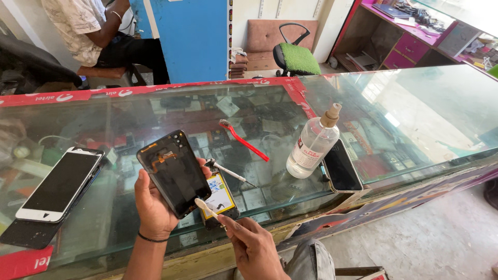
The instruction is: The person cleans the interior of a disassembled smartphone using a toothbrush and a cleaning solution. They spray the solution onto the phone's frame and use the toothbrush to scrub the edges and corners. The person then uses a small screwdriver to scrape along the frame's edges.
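Left hand is closed around the lower edge of a black phone back panel, thumb on the near side and fingers wrapped behind, holding it tilted above the glass counter with the inner face turned up. Right hand pinches a small white-tipped brush between fingers and thumb, the tip resting at the panel's lower right corner. In my judgement, good cleaning here calls for light, short strokes away from the orange flex strip near the panel's top, with the left hand keeping the panel steady. Both forearms rise from the near edge, wrists bent inward toward each other. On the counter lie a battery, a screwdriver, a red toothbrush, a clear liquid bottle, a dark phone and a white phone.
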